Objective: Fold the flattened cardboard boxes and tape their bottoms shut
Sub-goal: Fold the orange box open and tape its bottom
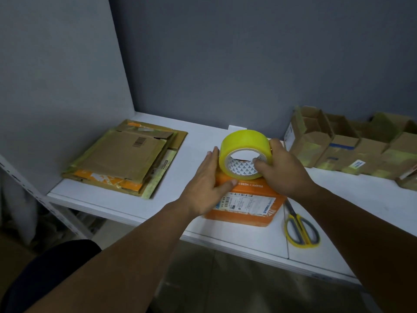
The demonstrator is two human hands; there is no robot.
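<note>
An orange cardboard box (246, 206) with a white shipping label stands on the white table (194, 141) in front of me. My left hand (206, 177) lies flat with straight fingers on the box's left top edge. A yellow tape roll (243, 143) stands on edge on top of the box. My right hand (282, 170) grips the roll, thumb inside its core and fingers over its right side. A stack of flattened cardboard boxes (125, 158) lies on the table at the left.
Yellow-and-grey scissors (301, 229) lie on the table right of the orange box. A row of several folded brown boxes (347, 147) stands along the grey wall at the right. A grey side panel closes the left.
</note>
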